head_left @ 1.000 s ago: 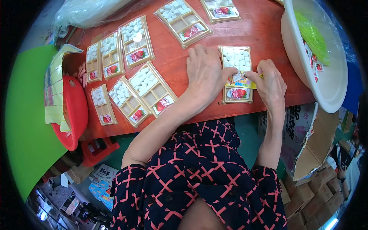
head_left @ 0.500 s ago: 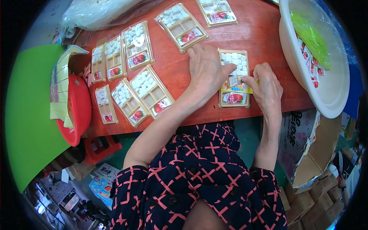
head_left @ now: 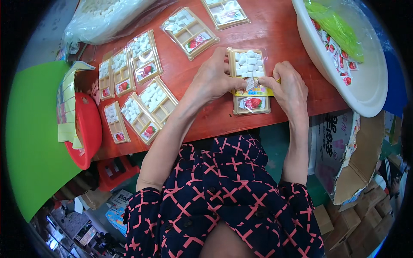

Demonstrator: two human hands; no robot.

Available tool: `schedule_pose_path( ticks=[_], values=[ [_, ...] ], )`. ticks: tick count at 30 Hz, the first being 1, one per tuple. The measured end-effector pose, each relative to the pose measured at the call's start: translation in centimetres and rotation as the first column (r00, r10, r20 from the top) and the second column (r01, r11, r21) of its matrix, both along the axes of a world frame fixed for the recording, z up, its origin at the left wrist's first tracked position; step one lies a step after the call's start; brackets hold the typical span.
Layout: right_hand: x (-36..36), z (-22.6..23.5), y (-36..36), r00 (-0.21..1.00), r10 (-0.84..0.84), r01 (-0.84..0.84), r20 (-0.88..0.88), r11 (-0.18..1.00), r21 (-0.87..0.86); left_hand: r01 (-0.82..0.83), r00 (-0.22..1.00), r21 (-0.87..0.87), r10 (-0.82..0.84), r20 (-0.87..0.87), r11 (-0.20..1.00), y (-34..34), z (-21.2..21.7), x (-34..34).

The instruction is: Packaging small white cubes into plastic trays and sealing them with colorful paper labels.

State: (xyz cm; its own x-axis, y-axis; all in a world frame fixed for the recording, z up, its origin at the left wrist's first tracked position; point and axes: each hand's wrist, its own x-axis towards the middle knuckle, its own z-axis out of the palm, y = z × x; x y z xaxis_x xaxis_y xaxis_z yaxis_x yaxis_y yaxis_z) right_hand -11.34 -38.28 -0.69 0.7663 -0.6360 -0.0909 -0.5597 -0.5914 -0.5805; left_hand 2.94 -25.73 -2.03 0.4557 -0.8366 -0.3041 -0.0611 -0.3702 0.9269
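Observation:
A beige compartment tray [head_left: 229,69] lies on the table in front of me, its upper section filled with white marshmallow-like pieces [head_left: 249,63]. In its lowest section sits a sachet with a strawberry picture [head_left: 252,103]. A colourful yellow card [head_left: 260,91] lies across the middle of the tray, partly hidden by my thumbs. My left hand [head_left: 211,78] grips the tray's left edge, its thumb reaching over to the card. My right hand [head_left: 291,89] is closed in a pinch on the card's right end.
Several similar filled trays [head_left: 150,129] lie to the left and at the back [head_left: 202,45]. A white basin [head_left: 370,92] with sachets and a green bag stands at right. A red basin [head_left: 88,133] and a clear bag [head_left: 103,26] are on the left. Cardboard boxes [head_left: 344,228] sit below right.
My left hand has drawn its fingers in from the table to the tray's left edge. My right hand stays on the card. The whole view has shifted slightly.

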Motion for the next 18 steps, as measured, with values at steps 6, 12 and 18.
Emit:
schedule_pose_path(
  ticks=[6,12,18],
  values=[
    [-0.4,-0.5,-0.8,0.985,-0.081,0.023,0.155,0.940,0.340,-0.081,0.964,-0.109,0.051,-0.259,0.991,1.2,2.1,-0.8],
    [-0.1,1.7,-0.6,0.832,0.026,-0.325,0.554,0.832,0.449,-0.046,0.901,-0.123,-0.013,-0.433,0.991,3.7,3.6,-0.8],
    [1.3,1.6,-0.6,0.667,0.240,-0.569,0.706,0.775,0.275,0.025,0.933,-0.158,-0.080,-0.352,0.987,5.5,4.5,-1.3]
  ],
)
